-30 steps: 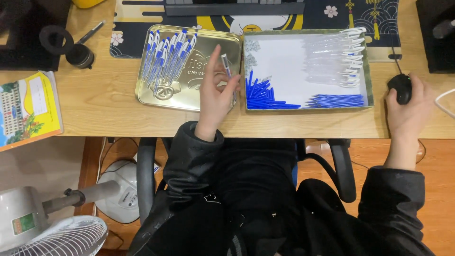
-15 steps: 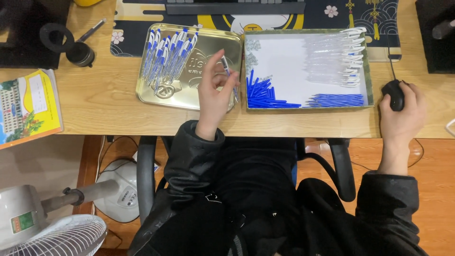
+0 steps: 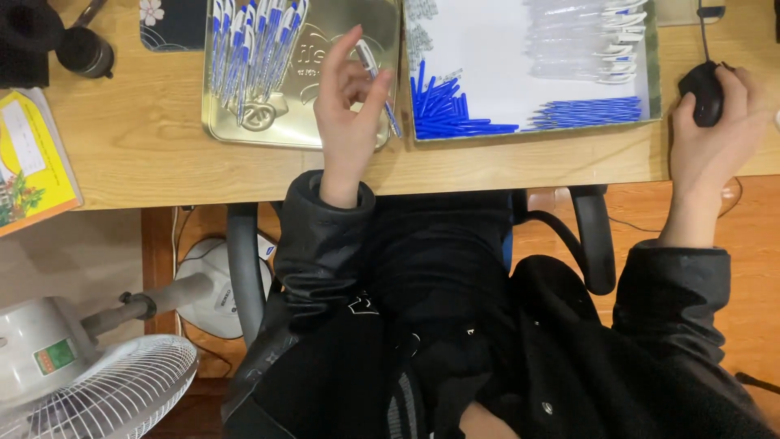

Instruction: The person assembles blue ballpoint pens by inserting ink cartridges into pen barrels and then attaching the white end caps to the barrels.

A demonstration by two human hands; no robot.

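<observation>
A seated person's left hand (image 3: 348, 122) grips a single pen (image 3: 379, 75) between thumb and fingers, holding it above the near right corner of a gold metal tray (image 3: 244, 130) on a wooden desk (image 3: 154, 162). The pen is pale with a blue tip and tilts across the gap between the two trays. The right hand (image 3: 719, 134) is curled over a black computer mouse (image 3: 704, 91) at the far right of the desk, fingers draped on top, its cable running away toward the back edge.

A bundle of assembled blue-and-white pens (image 3: 256, 41) lies in the gold tray, fanned toward the left hand. Just beside it sits a white-lined tray (image 3: 487, 49) holding three sorted groups: a heap of blue caps (image 3: 443, 110) at the near left corner, a row of thin blue refills (image 3: 585, 114) along the near edge and clear barrels (image 3: 585, 41) at the far side.

At the left edge of the desk lie a yellow booklet (image 3: 32, 162) and a dark round lens-like object (image 3: 84, 50). Below the desk, the person's dark jacket (image 3: 422, 325) fills the seat of an office chair (image 3: 244, 260), and a white pedestal fan (image 3: 89, 382) stands on the floor at lower left.
</observation>
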